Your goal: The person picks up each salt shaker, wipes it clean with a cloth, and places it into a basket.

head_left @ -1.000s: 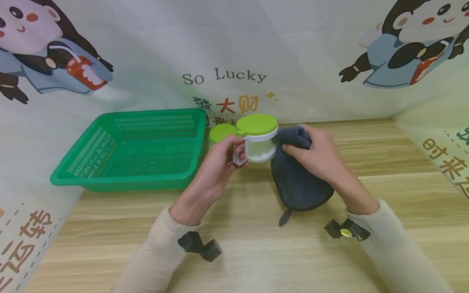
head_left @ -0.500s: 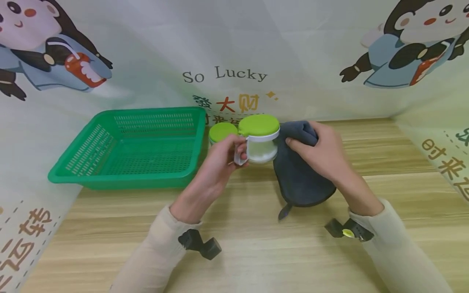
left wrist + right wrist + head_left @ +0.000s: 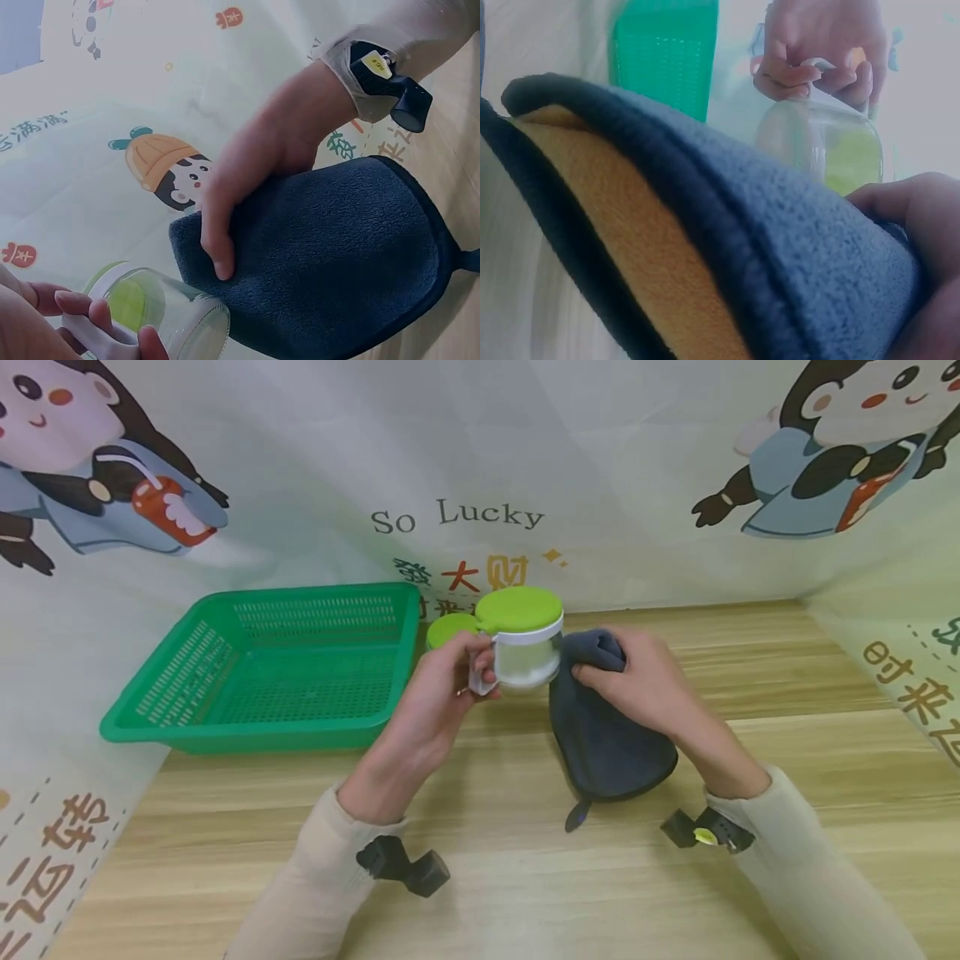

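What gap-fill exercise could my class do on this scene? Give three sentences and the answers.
The left hand grips the clear, round, lime-lidded jar by its ____.
The right hand holds a dark grey fleecy cloth whose inner face looks ____.
In the head view, the green rectangular plastic basket stands to the jar's ____.
Missing words: handle; orange; left.

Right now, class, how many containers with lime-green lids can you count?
2. The front container is held by its handle in the left hand; the rear container sits partly hidden behind that hand, beside the green basket.
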### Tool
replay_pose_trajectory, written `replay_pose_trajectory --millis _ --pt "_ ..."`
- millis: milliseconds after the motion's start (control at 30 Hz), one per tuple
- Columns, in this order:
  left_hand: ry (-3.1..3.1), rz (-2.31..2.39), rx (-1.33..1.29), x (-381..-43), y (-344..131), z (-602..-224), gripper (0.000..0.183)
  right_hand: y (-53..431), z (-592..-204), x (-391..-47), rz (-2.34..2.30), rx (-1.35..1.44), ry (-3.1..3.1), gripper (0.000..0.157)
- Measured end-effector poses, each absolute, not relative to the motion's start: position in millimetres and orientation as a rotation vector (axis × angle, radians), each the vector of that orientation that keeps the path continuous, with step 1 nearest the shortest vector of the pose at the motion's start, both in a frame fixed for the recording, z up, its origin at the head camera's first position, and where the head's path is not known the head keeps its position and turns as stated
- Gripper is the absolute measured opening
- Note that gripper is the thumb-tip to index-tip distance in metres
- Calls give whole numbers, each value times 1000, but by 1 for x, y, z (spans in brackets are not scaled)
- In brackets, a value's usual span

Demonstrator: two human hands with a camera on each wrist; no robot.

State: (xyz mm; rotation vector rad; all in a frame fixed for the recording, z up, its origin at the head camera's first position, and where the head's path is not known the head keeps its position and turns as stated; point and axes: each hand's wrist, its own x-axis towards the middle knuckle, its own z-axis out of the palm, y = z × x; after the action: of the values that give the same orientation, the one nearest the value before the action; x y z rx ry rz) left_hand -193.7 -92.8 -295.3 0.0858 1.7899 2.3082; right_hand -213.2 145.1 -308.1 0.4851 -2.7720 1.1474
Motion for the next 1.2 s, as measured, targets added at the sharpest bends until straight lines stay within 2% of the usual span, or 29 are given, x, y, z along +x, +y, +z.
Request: replay_pose_trajectory --millis 167,567,800,1033,1200 --pt "1796 2301 78 -195 -93 -296 23 146 -305 -212 1155 471 -2773 27" --pt "1797 2292 50 -196 -90 -297 26 145 -286 -192 1209 468 -2602 21" --pt "1796 2311 59 -194 -92 -296 24 145 -292 -199 1166 503 -2683 26" --pt "1801 2311 74 -195 -94 -295 25 145 -303 -209 1128 542 -2739 18" --pt "1793 2316 66 -195 -94 -297 24 145 -305 -211 1118 534 -2751 19"
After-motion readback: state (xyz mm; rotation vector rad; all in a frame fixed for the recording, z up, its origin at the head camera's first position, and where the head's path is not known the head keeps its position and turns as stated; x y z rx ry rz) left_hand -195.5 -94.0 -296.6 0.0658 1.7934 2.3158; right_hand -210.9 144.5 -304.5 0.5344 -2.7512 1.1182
